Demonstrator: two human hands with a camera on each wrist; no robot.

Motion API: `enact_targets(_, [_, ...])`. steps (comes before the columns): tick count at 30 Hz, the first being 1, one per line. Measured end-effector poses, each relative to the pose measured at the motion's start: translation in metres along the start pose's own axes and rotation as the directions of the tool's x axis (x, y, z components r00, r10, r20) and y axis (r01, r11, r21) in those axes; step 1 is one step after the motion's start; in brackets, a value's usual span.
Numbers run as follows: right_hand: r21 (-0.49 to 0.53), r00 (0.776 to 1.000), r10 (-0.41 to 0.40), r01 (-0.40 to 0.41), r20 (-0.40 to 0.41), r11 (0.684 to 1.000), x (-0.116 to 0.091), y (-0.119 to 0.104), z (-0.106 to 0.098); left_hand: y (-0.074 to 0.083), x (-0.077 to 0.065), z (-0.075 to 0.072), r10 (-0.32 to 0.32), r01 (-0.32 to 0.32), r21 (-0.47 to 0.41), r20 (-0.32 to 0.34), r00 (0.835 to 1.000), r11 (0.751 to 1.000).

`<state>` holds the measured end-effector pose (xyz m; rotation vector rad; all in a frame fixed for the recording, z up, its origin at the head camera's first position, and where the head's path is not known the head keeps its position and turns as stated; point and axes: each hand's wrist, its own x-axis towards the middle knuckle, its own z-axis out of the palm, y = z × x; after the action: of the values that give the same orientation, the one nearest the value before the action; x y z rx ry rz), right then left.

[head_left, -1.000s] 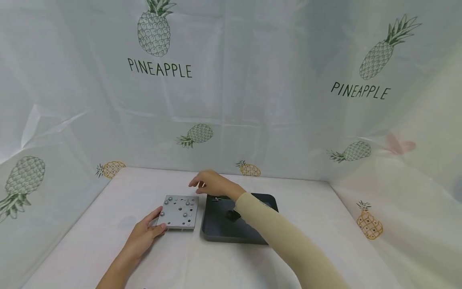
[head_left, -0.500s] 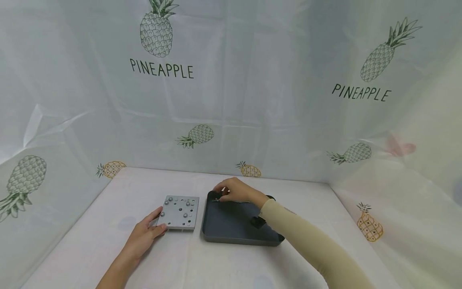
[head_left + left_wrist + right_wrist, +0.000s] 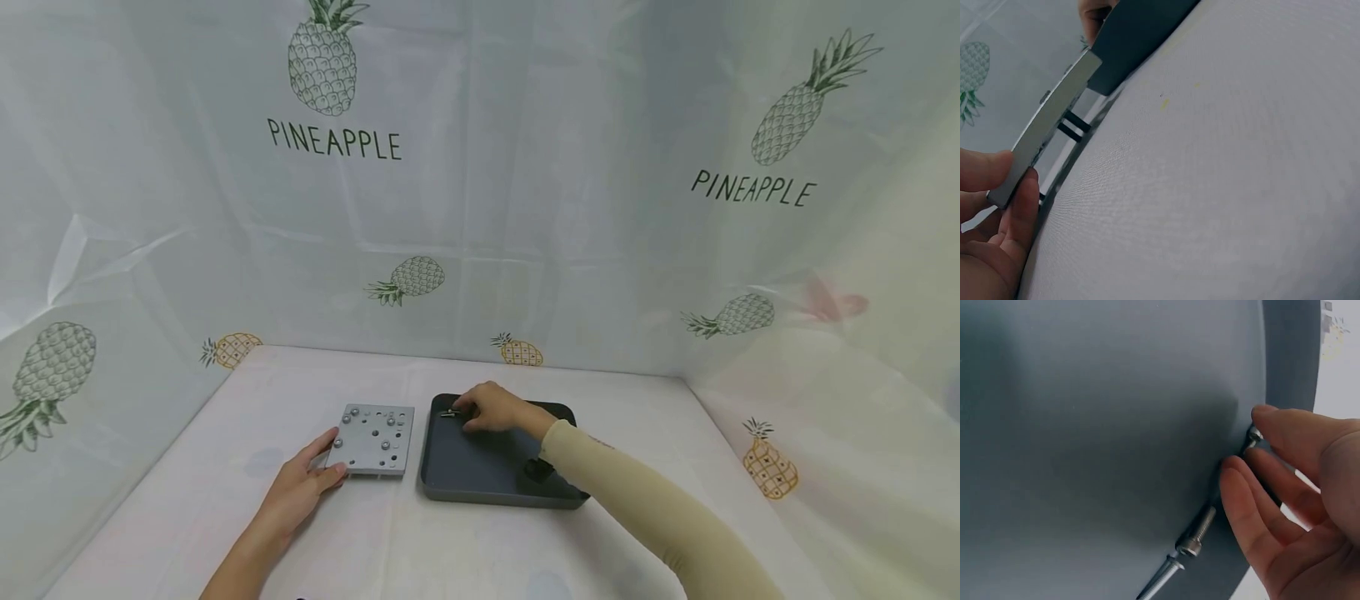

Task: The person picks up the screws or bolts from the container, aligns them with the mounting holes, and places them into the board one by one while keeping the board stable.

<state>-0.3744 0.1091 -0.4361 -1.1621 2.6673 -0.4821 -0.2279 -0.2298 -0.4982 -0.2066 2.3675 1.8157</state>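
Note:
My left hand grips the left edge of a square grey metal plate, thumb on top and fingers beneath. The plate has several holes, and bolt heads stand on its upper face. Below it, dark rods stick out in the left wrist view. Over the far left corner of a dark grey tray, my right hand reaches down with thumb and fingers apart. A small socket-head bolt shows between thumb and fingertips. Another bolt lies near the fingers.
A further slim screw lies in line with the bolts along the tray's wall. Plate and tray sit side by side on a white-covered table. A pineapple-print curtain stands behind and at both sides.
My right hand has moved from above the gap between plate and tray, first rightward over the tray, then slightly lower at its far left corner. The left hand and plate stay put.

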Motion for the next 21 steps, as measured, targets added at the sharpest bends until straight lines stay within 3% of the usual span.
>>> enact_targets(21, [-0.116, 0.987, 0.106, -0.12, -0.119, 0.986, 0.019, -0.013, 0.02, 0.003, -0.002, 0.001, -0.007, 0.007, 0.009, -0.001, 1.0, 1.0])
